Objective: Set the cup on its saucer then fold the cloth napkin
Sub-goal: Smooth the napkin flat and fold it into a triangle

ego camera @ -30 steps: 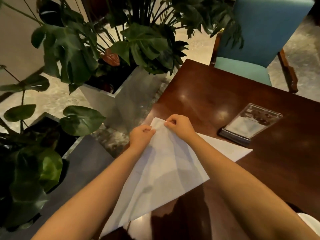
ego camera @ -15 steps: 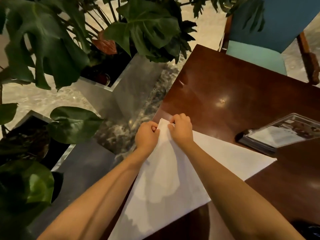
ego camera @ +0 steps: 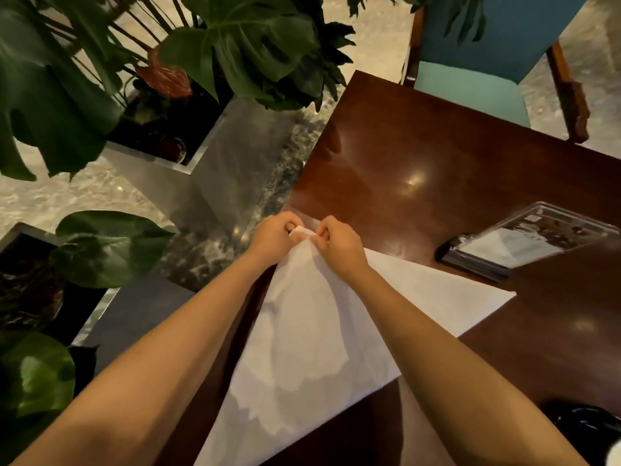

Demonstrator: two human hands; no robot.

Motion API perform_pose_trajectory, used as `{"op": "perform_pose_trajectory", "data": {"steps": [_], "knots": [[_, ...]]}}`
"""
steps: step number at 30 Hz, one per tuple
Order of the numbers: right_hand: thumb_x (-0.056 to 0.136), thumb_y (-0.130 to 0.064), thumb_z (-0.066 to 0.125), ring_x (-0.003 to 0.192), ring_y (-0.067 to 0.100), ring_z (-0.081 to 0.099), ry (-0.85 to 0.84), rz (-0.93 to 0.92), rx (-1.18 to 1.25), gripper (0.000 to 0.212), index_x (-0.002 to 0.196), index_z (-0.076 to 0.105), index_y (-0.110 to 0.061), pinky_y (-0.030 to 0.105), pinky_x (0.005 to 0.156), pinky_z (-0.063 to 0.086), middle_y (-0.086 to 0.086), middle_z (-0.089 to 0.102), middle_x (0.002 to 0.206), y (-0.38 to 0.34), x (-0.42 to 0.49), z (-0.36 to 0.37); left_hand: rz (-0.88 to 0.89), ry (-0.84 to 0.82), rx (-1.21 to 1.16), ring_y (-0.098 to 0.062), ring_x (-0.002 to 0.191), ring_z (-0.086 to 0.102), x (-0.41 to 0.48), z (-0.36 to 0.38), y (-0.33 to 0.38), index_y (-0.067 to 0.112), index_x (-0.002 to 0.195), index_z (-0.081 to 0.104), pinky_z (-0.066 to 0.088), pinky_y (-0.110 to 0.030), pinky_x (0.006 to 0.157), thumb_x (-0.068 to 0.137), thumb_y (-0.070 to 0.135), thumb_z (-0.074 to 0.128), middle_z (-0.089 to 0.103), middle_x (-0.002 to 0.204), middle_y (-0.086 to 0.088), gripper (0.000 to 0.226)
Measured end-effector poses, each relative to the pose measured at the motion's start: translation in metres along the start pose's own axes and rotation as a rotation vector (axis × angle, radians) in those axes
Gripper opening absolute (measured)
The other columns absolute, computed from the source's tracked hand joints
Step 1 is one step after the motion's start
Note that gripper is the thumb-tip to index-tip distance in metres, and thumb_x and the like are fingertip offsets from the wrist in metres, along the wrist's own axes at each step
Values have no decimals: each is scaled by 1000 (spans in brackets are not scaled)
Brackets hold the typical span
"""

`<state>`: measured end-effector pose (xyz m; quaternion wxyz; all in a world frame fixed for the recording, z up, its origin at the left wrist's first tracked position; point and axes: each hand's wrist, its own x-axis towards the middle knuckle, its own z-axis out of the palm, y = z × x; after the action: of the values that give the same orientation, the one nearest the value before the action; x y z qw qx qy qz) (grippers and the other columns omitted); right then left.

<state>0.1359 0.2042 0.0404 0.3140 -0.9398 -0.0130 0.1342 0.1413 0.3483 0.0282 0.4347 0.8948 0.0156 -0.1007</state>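
Nearest the camera, two bare forearms reach forward over the white cloth napkin (ego camera: 322, 338), which lies spread on the dark polished wooden table (ego camera: 420, 142). The napkin runs from the near table edge up to a point at the table's left edge, and one flat corner stretches out to the right. Its upper layer looks lifted and softly rumpled between the arms, with shadowed folds lower down.

At the napkin's far tip, the left hand (ego camera: 274, 235) and the right hand (ego camera: 339, 245) sit close together, nearly touching. Both are curled shut, thumb and fingers pinching the same small bit of cloth, which peeks out white between them.

At the lower right edge a dark rounded object (ego camera: 584, 423) is partly in view; what it is cannot be told. Neither cup nor saucer can be made out.

Further right on the table, apart from the napkin, lies a clear acrylic card holder (ego camera: 531, 240) on a dark base. Beyond the table's far edge stands a teal upholstered chair (ego camera: 470, 92) with wooden arms. To the left, off the table, large-leaved plants (ego camera: 235, 42) grow from a square metallic planter (ego camera: 215, 169) on a stone floor.
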Motion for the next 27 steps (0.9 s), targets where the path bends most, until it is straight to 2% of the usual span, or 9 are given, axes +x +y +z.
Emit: {"op": "perform_pose_trajectory", "data": {"steps": [4, 8, 11, 14, 17, 19, 21, 24, 27], "knots": [[87, -30, 57, 94, 32, 59, -108, 12, -241, 20, 96, 61, -13, 35, 74, 44, 10, 66, 99, 27, -16, -23, -15, -109, -24, -15, 74, 56, -1, 6, 5, 17, 89, 66, 46, -33, 72, 81, 19, 68, 57, 71, 9, 8], [88, -29, 57, 97, 31, 57, -189, 68, -288, 19, 94, 59, -11, 29, 68, 36, 15, 63, 107, 66, -48, -51, -78, -92, -79, -18, 77, 55, -1, 10, 10, 17, 81, 62, 47, -32, 76, 82, 17, 69, 50, 65, 5, 7], [84, -29, 63, 97, 31, 58, -215, 114, -347, 26, 99, 59, -8, 28, 67, 35, 14, 63, 108, 100, -73, -81, -94, -101, -98, -18, 75, 52, -3, 10, 14, 18, 75, 59, 44, -24, 68, 82, 14, 68, 48, 63, 3, 12], [83, -30, 65, 96, 28, 58, -244, 187, -374, 30, 106, 61, -10, 29, 69, 38, 8, 63, 109, 139, -98, -119, -99, -94, -95, -19, 78, 54, -6, 9, 17, 17, 75, 61, 42, -27, 68, 82, 13, 68, 52, 66, 3, 11], [84, -27, 64, 93, 26, 58, -294, 312, -364, 22, 100, 63, -11, 28, 69, 42, 2, 59, 94, 175, -123, -151, -125, -77, -134, -20, 80, 54, -6, 11, 18, 18, 68, 59, 41, -28, 68, 82, 12, 68, 58, 74, -2, 17], [84, -26, 64, 80, 23, 56, -287, 365, -298, 11, 80, 59, -16, 27, 59, 39, -3, 56, 79, 194, -138, -165, -158, -68, -138, -22, 78, 51, -6, 13, 20, 11, 66, 56, 39, -31, 72, 82, 10, 67, 55, 74, -7, 20], [82, -24, 67, 71, 20, 53, -248, 387, -212, 18, 69, 55, -19, 28, 56, 36, -1, 55, 73, 210, -148, -172, -180, -58, -150, -23, 75, 46, -5, 15, 20, 7, 72, 54, 36, -31, 71, 82, 7, 66, 49, 76, -13, 15], [80, -15, 71, 64, 18, 55, -160, 405, 47, 16, 68, 60, -12, 26, 58, 39, 5, 61, 67, 227, -162, -177, -213, -31, -135, -22, 75, 44, -1, 17, 18, 9, 75, 55, 35, -31, 71, 80, 7, 67, 47, 76, -13, 13], [80, -10, 70, 62, 14, 56, -75, 474, 388, 13, 70, 62, -10, 17, 54, 48, 5, 61, 65, 237, -169, -178, -268, -10, -110, -24, 78, 51, 1, 18, 17, 5, 77, 62, 40, -33, 73, 80, 10, 68, 55, 80, -13, 9]]}}
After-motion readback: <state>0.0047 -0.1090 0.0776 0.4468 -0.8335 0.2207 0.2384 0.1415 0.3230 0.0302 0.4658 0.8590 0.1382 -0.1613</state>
